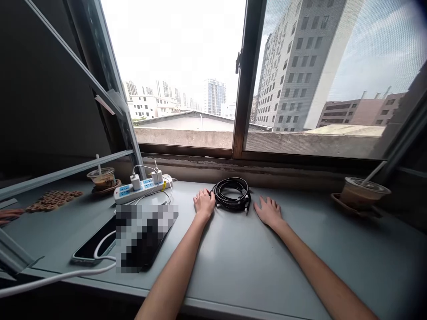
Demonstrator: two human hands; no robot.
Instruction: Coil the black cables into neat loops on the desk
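A coiled black cable (230, 205) lies on the grey table near the window, its metal-tipped plug pointing towards me at the coil's right side. My left hand (203, 202) rests on the tabletop against the left edge of the coil, palm down, with its fingers laid forward; I cannot tell whether the thumb presses on the cable. On the other side, my right hand (268, 210) lies flat with fingers apart, a small gap from the coil, holding nothing.
Left of me are a white power strip (142, 189) with chargers and two phones, one dark (96, 242), one blurred. A white cable (60, 279) crosses the front edge. Drink cups (362, 193) (102, 178) stand at both sides. Beyond a metal frame, another person's hand (10, 215) is near brown pieces (55, 200).
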